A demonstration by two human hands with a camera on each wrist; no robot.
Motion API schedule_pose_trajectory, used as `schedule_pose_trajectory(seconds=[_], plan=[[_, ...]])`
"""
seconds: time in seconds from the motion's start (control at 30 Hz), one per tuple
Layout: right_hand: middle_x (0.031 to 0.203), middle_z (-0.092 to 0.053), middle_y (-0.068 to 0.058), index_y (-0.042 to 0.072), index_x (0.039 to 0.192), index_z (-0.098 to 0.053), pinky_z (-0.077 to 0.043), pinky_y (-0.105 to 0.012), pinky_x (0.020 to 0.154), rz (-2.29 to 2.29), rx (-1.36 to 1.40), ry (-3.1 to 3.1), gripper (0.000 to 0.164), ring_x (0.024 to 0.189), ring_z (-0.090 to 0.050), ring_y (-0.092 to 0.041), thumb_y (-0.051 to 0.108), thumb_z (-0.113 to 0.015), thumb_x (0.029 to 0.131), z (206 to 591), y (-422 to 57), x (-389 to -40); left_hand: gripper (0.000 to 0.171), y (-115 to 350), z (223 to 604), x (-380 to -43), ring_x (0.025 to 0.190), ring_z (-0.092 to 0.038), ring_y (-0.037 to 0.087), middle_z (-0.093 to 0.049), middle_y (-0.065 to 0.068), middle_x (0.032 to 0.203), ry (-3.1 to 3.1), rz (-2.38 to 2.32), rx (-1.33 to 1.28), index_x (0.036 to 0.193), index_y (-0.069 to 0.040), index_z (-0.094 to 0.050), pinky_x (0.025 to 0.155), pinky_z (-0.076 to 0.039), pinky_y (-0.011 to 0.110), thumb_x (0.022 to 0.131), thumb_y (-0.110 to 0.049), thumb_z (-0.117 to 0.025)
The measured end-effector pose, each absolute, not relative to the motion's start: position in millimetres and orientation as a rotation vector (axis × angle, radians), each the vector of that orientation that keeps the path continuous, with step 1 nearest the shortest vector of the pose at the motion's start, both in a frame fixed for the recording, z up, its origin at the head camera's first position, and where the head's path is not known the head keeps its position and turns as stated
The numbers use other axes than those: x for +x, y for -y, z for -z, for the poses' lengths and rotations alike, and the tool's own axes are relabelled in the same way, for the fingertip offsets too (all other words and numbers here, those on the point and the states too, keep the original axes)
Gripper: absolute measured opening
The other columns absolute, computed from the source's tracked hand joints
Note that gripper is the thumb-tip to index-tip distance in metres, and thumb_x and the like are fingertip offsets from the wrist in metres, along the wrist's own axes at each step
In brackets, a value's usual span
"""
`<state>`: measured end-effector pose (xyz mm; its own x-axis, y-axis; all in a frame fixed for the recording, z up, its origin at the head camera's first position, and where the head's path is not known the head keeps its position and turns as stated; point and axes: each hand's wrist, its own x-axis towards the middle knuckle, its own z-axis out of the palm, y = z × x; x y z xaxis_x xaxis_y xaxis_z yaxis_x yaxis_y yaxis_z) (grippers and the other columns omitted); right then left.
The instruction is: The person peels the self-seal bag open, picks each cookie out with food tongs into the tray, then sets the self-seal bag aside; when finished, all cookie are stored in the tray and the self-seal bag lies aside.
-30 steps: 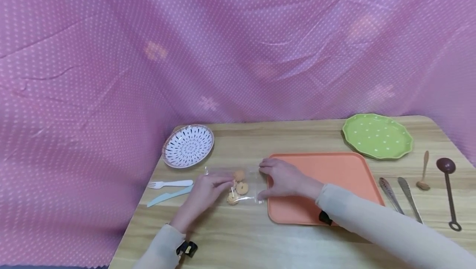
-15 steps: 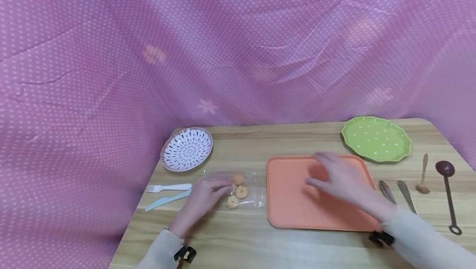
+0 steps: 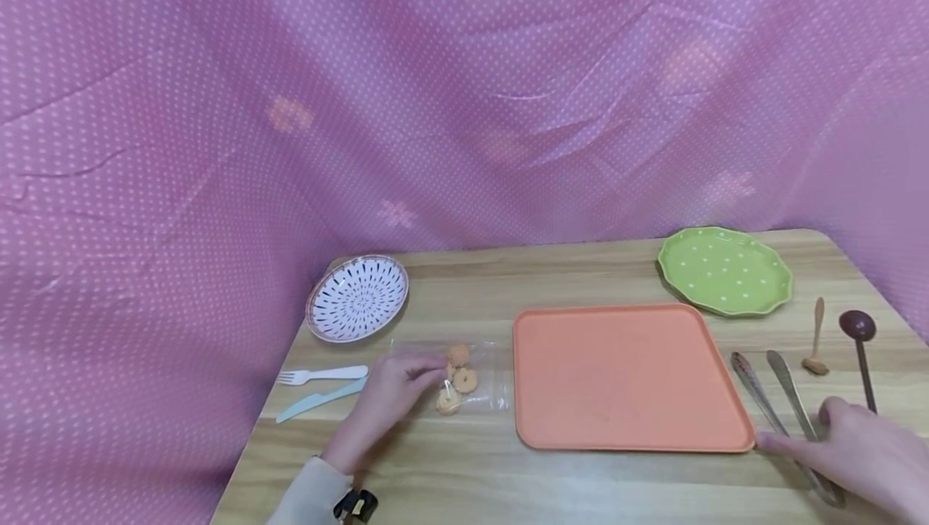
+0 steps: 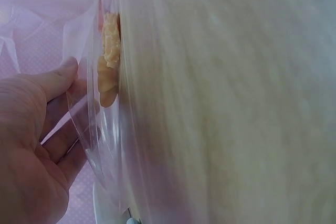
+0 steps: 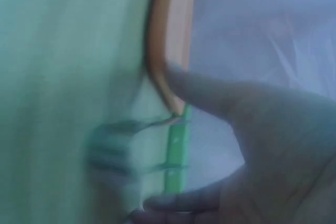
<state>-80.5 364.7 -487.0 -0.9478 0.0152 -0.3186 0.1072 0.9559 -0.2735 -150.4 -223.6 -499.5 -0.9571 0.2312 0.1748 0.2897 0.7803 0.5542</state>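
A clear plastic bag [image 3: 482, 376] with several round biscuits [image 3: 464, 381] in it lies left of the orange tray [image 3: 624, 380]. My left hand [image 3: 395, 388] pinches the bag's left side between thumb and fingers. The left wrist view shows the film between the fingers, with biscuits [image 4: 108, 59] beside them. At the front right, my right hand [image 3: 864, 452] hovers over metal tongs [image 3: 758, 380], its thumb near the tray's corner. In the right wrist view, thumb and fingers stand apart around the blurred tongs [image 5: 113, 150]; whether they touch cannot be told.
A patterned white bowl [image 3: 358, 299] is at the back left. A white fork [image 3: 322, 375] and a pale blue knife [image 3: 319, 400] lie below it. A green dotted plate [image 3: 726, 271] stands at the back right, near a small wooden spoon [image 3: 818, 339] and a brown ladle [image 3: 859, 327].
My right hand has left the bag's right end and moved rightward across the tray to the tongs. The left hand has stayed at the bag. The head view has shifted slightly.
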Motion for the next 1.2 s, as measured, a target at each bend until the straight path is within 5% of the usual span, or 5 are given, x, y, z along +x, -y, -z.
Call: schedule_pose_trajectory(seconds=[0.37, 0.47, 0.77, 1.0, 1.2], plan=[[0.067, -0.065, -0.003, -0.006, 0.094, -0.065, -0.038, -0.031, 0.052, 0.54, 0.157, -2.955, 0.056, 0.063, -0.059, -0.02, 0.05, -0.066, 0.093, 499, -364, -62, 0.015, 223, 501, -149, 0.1, -0.074, 0.002, -0.078, -0.019, 0.107, 2.883, 0.948, -0.389, 0.101, -0.032, -0.08, 0.096, -0.061, 0.031, 0.086, -0.037, -0.078], [0.069, -0.067, -0.009, -0.01, 0.099, -0.064, -0.04, -0.034, 0.051, 0.596, 0.155, -3.095, 0.05, 0.064, -0.061, -0.025, 0.039, -0.07, 0.092, 488, -358, -69, 0.016, 223, 501, -148, 0.1, -0.074, 0.002, -0.078, -0.019, 0.106, 2.886, 0.94, -0.374, 0.101, -0.032, -0.079, 0.096, -0.061, 0.031, 0.086, -0.038, -0.078], [0.087, -0.075, -0.02, 0.005, 0.098, -0.067, -0.046, -0.051, 0.048, 0.652, -0.111, -3.428, 0.026, 0.071, -0.068, -0.041, 0.027, -0.076, 0.087, 436, -300, -104, 0.015, 222, 500, -148, 0.101, -0.073, 0.002, -0.078, -0.021, 0.106, 2.898, 0.961, -0.344, 0.101, -0.035, -0.079, 0.097, -0.061, 0.034, 0.086, -0.04, -0.078], [0.081, -0.07, 0.01, 0.016, 0.102, -0.072, -0.051, -0.024, 0.06, 0.862, -0.644, -3.251, 0.024, 0.071, -0.059, -0.001, 0.028, -0.083, 0.084, 435, -226, -135, 0.016, 222, 499, -147, 0.102, -0.074, 0.004, -0.078, -0.019, 0.107, 2.893, 0.972, -0.33, 0.101, -0.034, -0.079, 0.098, -0.061, 0.034, 0.086, -0.039, -0.078], [0.087, -0.07, 0.011, 0.019, 0.106, -0.072, -0.057, -0.024, 0.071, 0.941, -0.906, -3.007, 0.022, 0.08, -0.061, 0.0, 0.03, -0.078, 0.088, 460, -171, -152, 0.015, 222, 499, -146, 0.101, -0.074, 0.003, -0.078, -0.018, 0.107, 2.892, 0.993, -0.319, 0.101, -0.033, -0.079, 0.097, -0.061, 0.031, 0.086, -0.038, -0.078]])
